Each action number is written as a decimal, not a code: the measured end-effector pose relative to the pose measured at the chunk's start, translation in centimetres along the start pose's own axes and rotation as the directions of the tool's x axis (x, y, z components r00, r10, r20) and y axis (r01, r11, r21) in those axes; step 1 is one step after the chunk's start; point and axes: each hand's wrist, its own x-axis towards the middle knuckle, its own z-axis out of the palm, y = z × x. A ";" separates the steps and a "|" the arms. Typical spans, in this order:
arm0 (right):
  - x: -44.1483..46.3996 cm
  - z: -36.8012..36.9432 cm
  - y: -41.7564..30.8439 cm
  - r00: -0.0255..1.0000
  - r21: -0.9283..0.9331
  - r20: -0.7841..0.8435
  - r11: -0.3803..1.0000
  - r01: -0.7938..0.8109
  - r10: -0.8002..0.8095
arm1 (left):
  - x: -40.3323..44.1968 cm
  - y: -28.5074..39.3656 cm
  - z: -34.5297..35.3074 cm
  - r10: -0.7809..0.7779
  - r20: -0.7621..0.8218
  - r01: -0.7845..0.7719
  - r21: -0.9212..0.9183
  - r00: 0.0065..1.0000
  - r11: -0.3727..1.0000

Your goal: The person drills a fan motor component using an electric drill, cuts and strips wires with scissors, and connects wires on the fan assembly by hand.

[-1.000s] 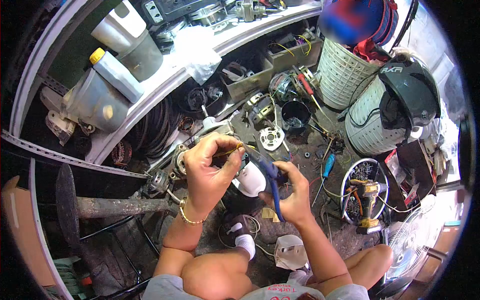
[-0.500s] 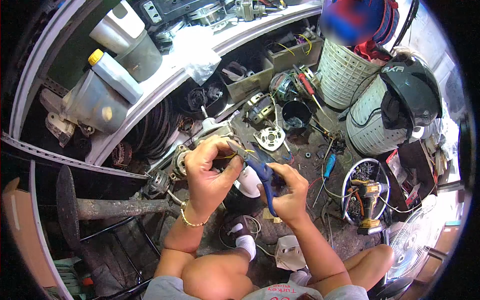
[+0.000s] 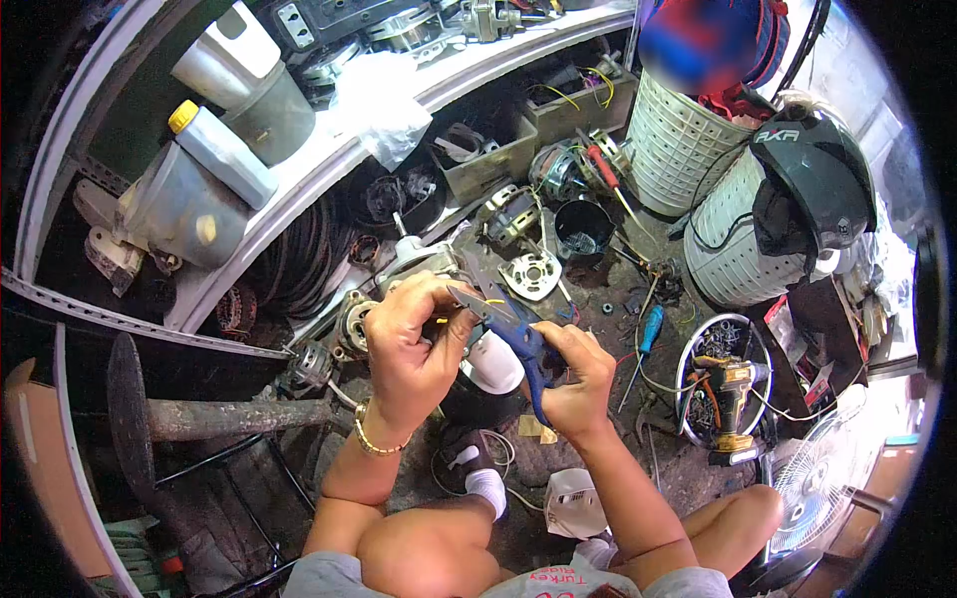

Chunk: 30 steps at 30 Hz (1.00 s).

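Thumb and fingers of my left hand [image 3: 417, 339] are pinched on a thin yellow wire [image 3: 492, 301], whose end sticks out to the right. Blue-handled scissors [image 3: 518, 339] are held in my right hand [image 3: 578, 384], fingers wrapped round the handles. Their grey blades point up and left and lie against the wire, beside my left fingertips. Below the scissors sits a rounded white part [image 3: 492, 365] on a dark body. Motor parts lie behind my left hand, partly hidden by it.
A hammer [image 3: 229, 419] lies at the left. To the right are a blue screwdriver [image 3: 651, 329], a yellow drill [image 3: 736, 399] over a round tray of screws and a fan [image 3: 812, 488]. Behind stand white baskets [image 3: 678, 149], a black helmet [image 3: 817, 179] and a metal plate [image 3: 530, 275].
The scissors have turned and moved left, so their blades now reach the wire at my left fingertips. My left hand keeps its pinch. The view has shifted slightly.
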 end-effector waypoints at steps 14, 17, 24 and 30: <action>0.6 -0.7 0.0 0.999 -0.058 0.020 0.998 0.036 -0.035 | 0.3 0.5 0.0 0.053 -0.005 -0.052 0.106 0.999 0.993; 0.6 -0.7 0.1 0.999 -0.042 0.011 0.999 0.032 -0.031 | 0.3 0.3 0.1 0.062 0.000 -0.062 0.090 0.998 0.994; 1.3 -1.2 -0.7 0.999 -0.003 0.052 1.000 0.012 -0.012 | 0.5 0.6 0.0 0.063 0.004 -0.062 0.140 0.998 0.988; 1.0 -0.9 -0.4 0.996 -0.027 0.085 0.999 0.032 -0.030 | 0.0 0.7 -0.2 -0.050 0.025 0.048 0.065 0.998 0.997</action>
